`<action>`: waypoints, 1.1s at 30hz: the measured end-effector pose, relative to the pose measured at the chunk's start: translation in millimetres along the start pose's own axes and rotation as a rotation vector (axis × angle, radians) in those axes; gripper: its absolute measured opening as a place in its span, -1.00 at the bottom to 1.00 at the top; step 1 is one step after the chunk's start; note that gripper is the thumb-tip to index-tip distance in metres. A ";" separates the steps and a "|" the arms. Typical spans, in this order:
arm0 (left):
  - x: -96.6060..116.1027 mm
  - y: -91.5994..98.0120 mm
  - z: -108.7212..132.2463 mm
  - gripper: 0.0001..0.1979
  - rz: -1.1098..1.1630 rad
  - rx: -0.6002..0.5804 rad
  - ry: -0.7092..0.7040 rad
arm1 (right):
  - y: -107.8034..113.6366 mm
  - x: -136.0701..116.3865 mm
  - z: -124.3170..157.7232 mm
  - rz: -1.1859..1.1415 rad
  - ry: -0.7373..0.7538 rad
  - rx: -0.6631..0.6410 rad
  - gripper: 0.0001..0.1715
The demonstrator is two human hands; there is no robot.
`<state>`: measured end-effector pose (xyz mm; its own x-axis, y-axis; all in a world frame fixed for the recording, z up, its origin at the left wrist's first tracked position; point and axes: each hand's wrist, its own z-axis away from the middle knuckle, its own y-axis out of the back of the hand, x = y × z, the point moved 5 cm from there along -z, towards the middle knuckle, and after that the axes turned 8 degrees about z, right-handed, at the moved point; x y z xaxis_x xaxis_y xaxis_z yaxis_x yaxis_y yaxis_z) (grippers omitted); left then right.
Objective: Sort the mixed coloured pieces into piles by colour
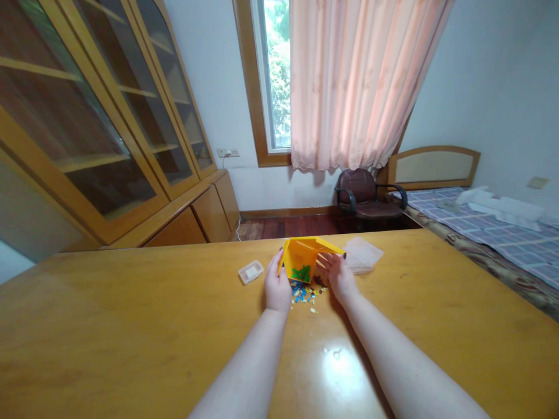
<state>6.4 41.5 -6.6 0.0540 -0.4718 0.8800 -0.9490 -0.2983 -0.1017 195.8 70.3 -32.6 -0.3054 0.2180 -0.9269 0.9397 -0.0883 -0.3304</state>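
The surface [131, 314] is smooth, glossy wood; the yellow container [301, 254] and small pieces [299, 291] look plastic, the larger box [362, 254] translucent plastic; the curtain [353, 81] is cloth.

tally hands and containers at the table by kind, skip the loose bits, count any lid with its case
Hands (left hand, right hand): 2
Yellow container: 1
Small clear case: 1
Larger clear case: 1
Total: 5

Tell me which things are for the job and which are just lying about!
Seems part of the job: yellow container in left hand and right hand, green pieces, loose pieces; perhaps clear box, small case.
Just around: chair, bed, curtain, cabinet.
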 end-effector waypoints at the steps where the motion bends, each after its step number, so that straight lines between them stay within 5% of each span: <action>1: 3.2 -0.1 0.7 -0.58 -0.004 -0.009 -0.023 | -0.1 -1.8 0.6 -0.039 -0.008 0.002 -0.36; 13: 23.6 -5.7 8.9 -0.58 -0.084 -0.183 -0.280 | -0.8 -22.1 7.5 -0.197 -0.018 -0.088 -0.39; 23: 33.6 -12.5 16.8 -0.49 -0.174 -0.306 -0.457 | -3.9 -24.7 12.0 -0.513 -0.226 -0.117 -0.49; 33: 35.8 -11.4 19.4 -0.46 -0.222 -0.352 -0.535 | -3.9 -24.8 11.6 -0.498 -0.238 -0.124 -0.45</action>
<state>25.2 11.9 17.1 0.3195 -0.8033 0.5025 -0.9374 -0.1904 0.2917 197.9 54.0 -10.3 -0.7293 -0.0219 -0.6838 0.6800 0.0867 -0.7280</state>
